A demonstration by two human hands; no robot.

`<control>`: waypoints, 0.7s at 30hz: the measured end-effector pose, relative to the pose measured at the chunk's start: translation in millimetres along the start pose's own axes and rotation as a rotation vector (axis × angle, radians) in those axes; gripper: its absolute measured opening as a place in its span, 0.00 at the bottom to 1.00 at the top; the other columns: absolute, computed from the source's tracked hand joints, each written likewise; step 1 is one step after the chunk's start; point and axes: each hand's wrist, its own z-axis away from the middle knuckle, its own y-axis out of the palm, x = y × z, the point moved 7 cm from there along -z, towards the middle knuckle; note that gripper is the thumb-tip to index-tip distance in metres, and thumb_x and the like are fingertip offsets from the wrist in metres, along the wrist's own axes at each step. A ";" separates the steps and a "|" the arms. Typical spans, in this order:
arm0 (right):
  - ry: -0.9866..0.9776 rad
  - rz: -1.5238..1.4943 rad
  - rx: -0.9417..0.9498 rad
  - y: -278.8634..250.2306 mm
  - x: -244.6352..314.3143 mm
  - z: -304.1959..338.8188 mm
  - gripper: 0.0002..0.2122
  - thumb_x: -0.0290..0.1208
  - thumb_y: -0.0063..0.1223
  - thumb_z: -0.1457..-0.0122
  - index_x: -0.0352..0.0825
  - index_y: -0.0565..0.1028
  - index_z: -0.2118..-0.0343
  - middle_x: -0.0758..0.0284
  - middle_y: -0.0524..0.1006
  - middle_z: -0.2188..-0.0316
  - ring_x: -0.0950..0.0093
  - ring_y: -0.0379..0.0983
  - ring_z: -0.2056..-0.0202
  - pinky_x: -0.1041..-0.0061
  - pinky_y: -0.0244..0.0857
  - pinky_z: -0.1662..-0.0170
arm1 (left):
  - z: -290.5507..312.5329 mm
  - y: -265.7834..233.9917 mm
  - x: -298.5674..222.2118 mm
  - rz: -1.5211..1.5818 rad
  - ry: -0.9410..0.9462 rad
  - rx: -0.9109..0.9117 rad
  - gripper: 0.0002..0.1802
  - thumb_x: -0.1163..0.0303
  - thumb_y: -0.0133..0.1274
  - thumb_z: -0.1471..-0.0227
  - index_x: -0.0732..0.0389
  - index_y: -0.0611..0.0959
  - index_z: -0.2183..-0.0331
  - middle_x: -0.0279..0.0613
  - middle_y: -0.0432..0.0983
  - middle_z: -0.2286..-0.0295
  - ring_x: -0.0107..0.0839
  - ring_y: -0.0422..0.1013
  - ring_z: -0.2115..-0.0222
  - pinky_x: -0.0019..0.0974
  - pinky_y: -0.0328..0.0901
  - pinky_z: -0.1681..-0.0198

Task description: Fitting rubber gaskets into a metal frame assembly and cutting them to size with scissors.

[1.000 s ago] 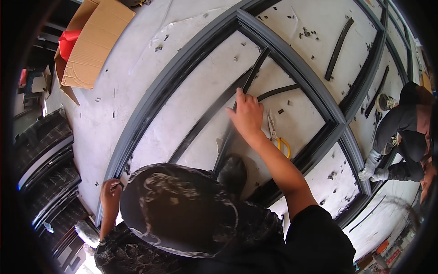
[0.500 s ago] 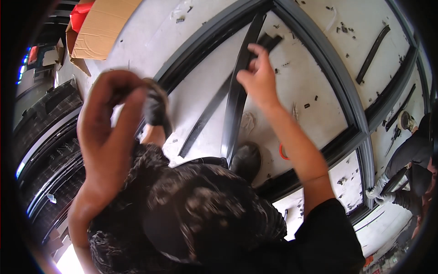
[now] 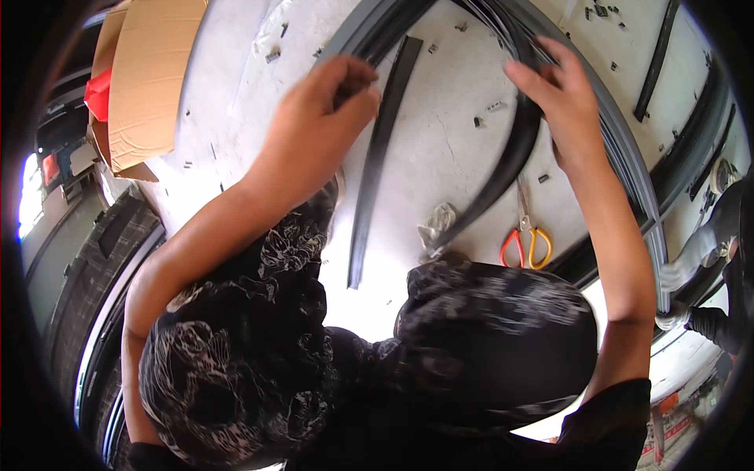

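My left hand [image 3: 326,106] is loosely curled beside the top of a long straight black strip [image 3: 383,149] on the floor. A gap shows between thumb and forefinger, with nothing visible in it. My right hand [image 3: 567,102] is over a long curved black strip [image 3: 510,161], thumb and forefinger apart; whether it touches the strip is unclear. The strip runs from the far dark frame [image 3: 640,165] down towards my right knee. Scissors [image 3: 525,228] with one red and one yellow handle lie below that hand, near a crumpled clear plastic piece [image 3: 438,224].
An open cardboard box [image 3: 149,86] with red material stands at the far left. Dark panels [image 3: 102,275] are stacked along the left side. Small black pieces [image 3: 272,56] are scattered over the floor. Another person's gloved hand [image 3: 683,271] is at the right edge.
My left hand has moved right and farther away; my right hand has moved right. The strips have shifted: one now curves under my right hand. The scissors have come into fuller view.
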 end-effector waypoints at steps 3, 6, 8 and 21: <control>-0.037 -0.088 -0.006 -2.4 34.8 14.0 0.26 0.31 0.68 0.50 0.25 0.72 0.50 0.69 0.76 0.69 0.83 0.70 0.68 0.84 0.64 0.62 | 31.7 -39.8 24.8 -0.085 -0.288 -0.006 0.18 0.67 0.50 0.40 0.68 0.72 0.53 0.44 0.74 0.60 0.32 0.74 0.58 0.36 0.70 0.57; -0.035 -0.137 -0.046 -20.2 29.2 17.1 0.22 0.28 0.66 0.50 0.28 0.75 0.52 0.71 0.76 0.71 0.83 0.70 0.70 0.83 0.64 0.64 | 4.4 -45.0 79.7 -0.366 -0.329 0.040 0.21 0.63 0.52 0.42 0.69 0.73 0.53 0.46 0.75 0.61 0.34 0.75 0.61 0.39 0.72 0.62; -0.036 -0.022 -0.160 -49.1 -0.1 26.0 0.21 0.27 0.66 0.51 0.30 0.76 0.52 0.71 0.76 0.71 0.82 0.70 0.70 0.82 0.65 0.64 | -34.5 -17.7 114.1 -0.747 -0.203 0.021 0.23 0.60 0.55 0.45 0.70 0.74 0.56 0.51 0.77 0.67 0.37 0.77 0.66 0.41 0.72 0.67; -0.152 0.249 -0.032 17.7 51.5 192.8 0.13 0.32 0.58 0.50 0.30 0.72 0.65 0.54 0.78 0.70 0.54 0.76 0.63 0.57 0.68 0.57 | -53.2 93.7 19.9 -0.120 0.107 0.254 0.12 0.60 0.50 0.38 0.59 0.73 0.61 0.39 0.74 0.75 0.27 0.71 0.76 0.31 0.66 0.70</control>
